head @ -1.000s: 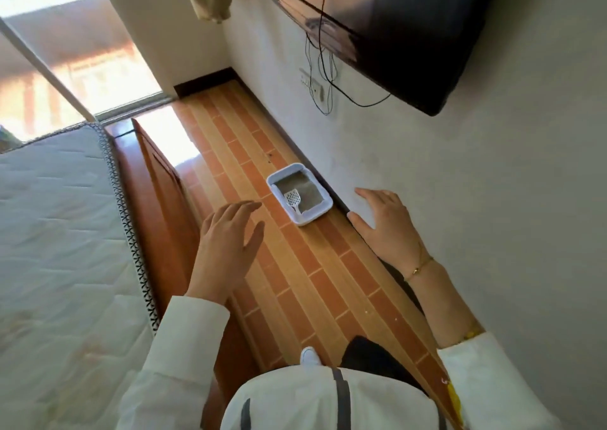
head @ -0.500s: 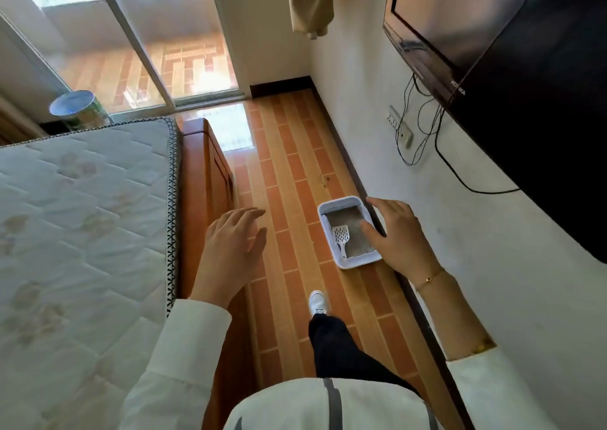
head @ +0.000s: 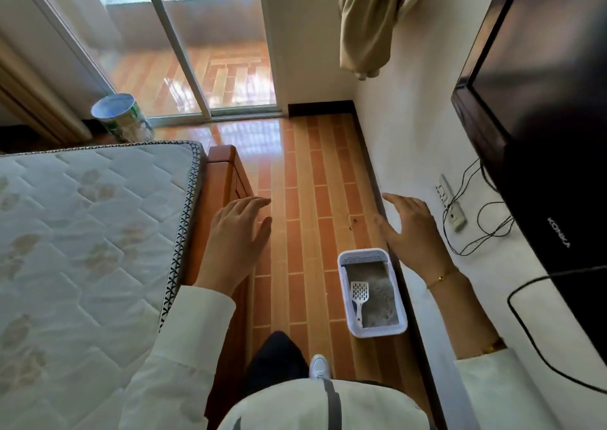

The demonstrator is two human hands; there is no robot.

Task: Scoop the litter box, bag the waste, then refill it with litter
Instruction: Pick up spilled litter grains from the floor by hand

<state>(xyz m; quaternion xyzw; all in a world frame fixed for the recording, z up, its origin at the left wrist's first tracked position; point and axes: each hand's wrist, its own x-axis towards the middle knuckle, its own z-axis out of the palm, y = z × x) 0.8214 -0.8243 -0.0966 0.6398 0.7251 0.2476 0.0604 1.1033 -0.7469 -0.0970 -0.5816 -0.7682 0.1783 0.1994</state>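
Note:
A small white litter box [head: 374, 330] sits on the tiled floor against the right wall, partly filled with grey litter [head: 381, 301]. A white slotted scoop [head: 359, 295] lies inside it, handle toward me. My right hand [head: 412, 232] hovers in the air above and just beyond the box, fingers spread and holding nothing. Over the bed frame's edge my left hand [head: 236, 235] is held out flat, palm down, empty. Both hands are well above the floor.
A bare mattress [head: 88, 249] on a wooden bed frame [head: 226, 180] fills the left. A black television [head: 545, 117] hangs on the right wall with cables and a socket [head: 453, 206] below. A sliding glass door [head: 184, 48] and a round tin [head: 120, 117] lie ahead. My shoe [head: 319, 366] stands near the box.
I have walked forward, so the litter box now lies nearer and lower in view, beside my foot. Both hands stay raised and empty.

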